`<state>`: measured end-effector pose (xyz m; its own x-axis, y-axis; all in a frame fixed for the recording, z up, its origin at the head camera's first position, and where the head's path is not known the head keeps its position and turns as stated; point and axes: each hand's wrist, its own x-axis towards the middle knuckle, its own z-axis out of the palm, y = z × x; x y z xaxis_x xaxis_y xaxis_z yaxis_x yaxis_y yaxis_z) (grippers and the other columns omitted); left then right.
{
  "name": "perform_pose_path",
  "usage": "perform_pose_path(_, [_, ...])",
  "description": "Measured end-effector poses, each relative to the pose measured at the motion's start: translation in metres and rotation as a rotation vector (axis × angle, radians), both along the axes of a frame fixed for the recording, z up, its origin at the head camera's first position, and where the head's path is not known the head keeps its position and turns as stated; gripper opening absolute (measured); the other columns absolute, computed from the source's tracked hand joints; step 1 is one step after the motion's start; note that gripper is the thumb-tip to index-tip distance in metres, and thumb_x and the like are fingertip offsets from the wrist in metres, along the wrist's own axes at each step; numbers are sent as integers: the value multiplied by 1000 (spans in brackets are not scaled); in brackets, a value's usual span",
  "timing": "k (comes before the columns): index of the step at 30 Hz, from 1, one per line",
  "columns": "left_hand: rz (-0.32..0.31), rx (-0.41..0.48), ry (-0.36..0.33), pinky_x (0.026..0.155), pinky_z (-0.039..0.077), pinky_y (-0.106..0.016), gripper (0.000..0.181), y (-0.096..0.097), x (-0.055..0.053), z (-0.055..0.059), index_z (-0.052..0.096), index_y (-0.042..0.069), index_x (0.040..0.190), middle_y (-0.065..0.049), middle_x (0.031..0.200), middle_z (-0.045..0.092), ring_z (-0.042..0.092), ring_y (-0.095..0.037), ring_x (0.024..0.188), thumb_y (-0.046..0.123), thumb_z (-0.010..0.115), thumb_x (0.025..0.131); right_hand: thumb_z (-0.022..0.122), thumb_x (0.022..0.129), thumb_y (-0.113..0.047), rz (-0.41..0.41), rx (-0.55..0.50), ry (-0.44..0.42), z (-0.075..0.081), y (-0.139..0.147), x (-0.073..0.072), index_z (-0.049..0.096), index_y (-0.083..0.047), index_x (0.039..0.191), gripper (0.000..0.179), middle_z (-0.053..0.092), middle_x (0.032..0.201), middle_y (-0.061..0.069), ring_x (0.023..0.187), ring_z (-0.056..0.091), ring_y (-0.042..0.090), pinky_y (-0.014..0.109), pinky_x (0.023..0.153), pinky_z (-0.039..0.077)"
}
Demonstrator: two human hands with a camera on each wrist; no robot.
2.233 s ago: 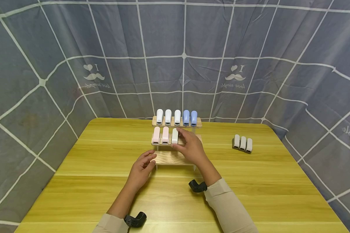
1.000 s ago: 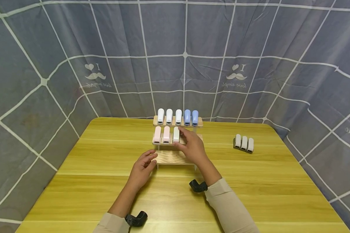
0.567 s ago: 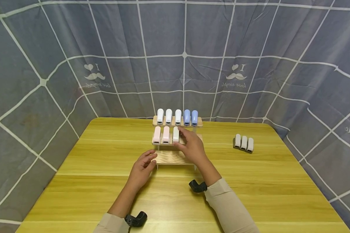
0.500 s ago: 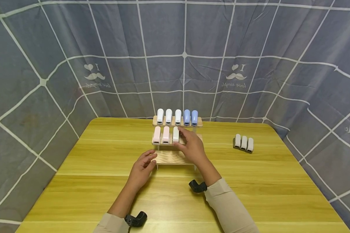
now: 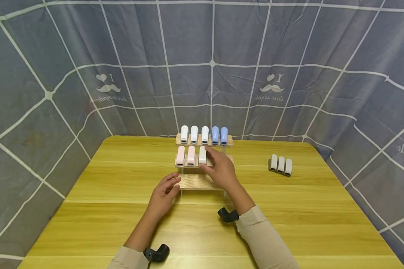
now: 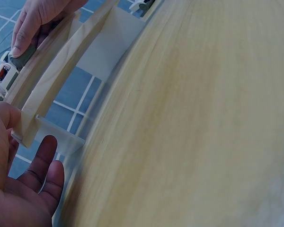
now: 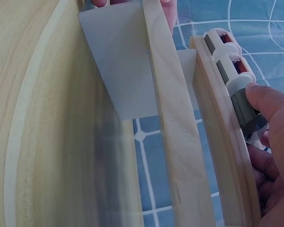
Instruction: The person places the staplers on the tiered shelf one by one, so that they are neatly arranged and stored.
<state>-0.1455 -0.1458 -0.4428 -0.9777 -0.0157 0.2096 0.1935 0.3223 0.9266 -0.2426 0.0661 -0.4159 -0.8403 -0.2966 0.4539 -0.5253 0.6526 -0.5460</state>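
In the head view, a stepped display stand (image 5: 196,182) of wooden boards on pale supports stands mid-table. My right hand (image 5: 222,170) pinches a small off-white stapler (image 5: 202,154) on the middle step, thumb at its front and fingers at its back right. The right wrist view shows the thumb against that stapler's dark grey base (image 7: 246,113). Left of it sit two pink staplers (image 5: 186,155). My left hand (image 5: 163,194) holds the lowest board's left end between thumb and fingers; in the left wrist view its other fingers (image 6: 40,165) are loosely bent below.
The top step carries three white staplers (image 5: 194,134) and two blue staplers (image 5: 219,135). Three off-white staplers with dark bases (image 5: 280,165) lie together on the table (image 5: 306,209) at the right. A grey checked curtain (image 5: 242,48) hangs behind and along both sides.
The off-white stapler has shifted slightly back, level with the pink ones, with my right hand still on it. My left hand keeps its place at the board's end.
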Motion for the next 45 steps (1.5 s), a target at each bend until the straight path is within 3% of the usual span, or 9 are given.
perform_pose_path(7, [9,8,4,94,45,-42,29,-6,-15,-28,66,-2,126,-9,144,52,52,-29,126,4,60,99,77,88,-34,42,-50,-57,2,4,0,53,-12,144,65,62,131,10,119,57,28,48,100,43])
perform_pose_path(10, [-3,13,10,94,45,-39,29,-9,-18,-34,67,1,127,-5,143,53,52,-25,125,7,61,99,77,89,-30,80,-97,-83,3,6,0,55,-11,142,60,63,129,9,118,58,25,43,99,46])
perform_pose_path(18, [-14,23,31,94,46,-37,28,-10,-17,-36,68,3,126,-4,142,54,53,-25,125,9,61,99,73,92,-20,122,-221,-106,2,25,4,63,-4,130,42,68,114,9,102,67,23,38,86,54])
perform_pose_path(23, [-12,22,28,93,46,-37,28,-10,-17,-37,68,2,126,-4,142,54,53,-25,124,8,61,99,72,93,-16,116,-238,-31,3,47,7,66,-4,124,34,69,109,12,93,67,22,40,80,56])
perform_pose_path(30, [-8,20,25,93,46,-35,28,-11,-18,-37,68,2,126,-4,142,54,53,-24,124,8,61,99,73,92,-13,49,-188,74,2,89,9,69,-5,120,30,69,113,11,96,66,24,49,83,51])
perform_pose_path(38, [3,8,24,90,46,-32,28,-11,-16,-36,68,2,125,-3,142,54,54,-23,121,7,61,98,69,96,-17,-56,-173,-4,-8,140,13,65,-2,125,33,67,119,14,102,63,27,46,85,49])
perform_pose_path(45, [-1,18,31,89,46,-30,27,-10,-17,-37,68,1,124,-4,142,54,54,-23,118,5,61,98,70,94,-13,-70,-125,-87,-16,179,12,60,1,130,40,63,122,18,109,59,35,54,90,48])
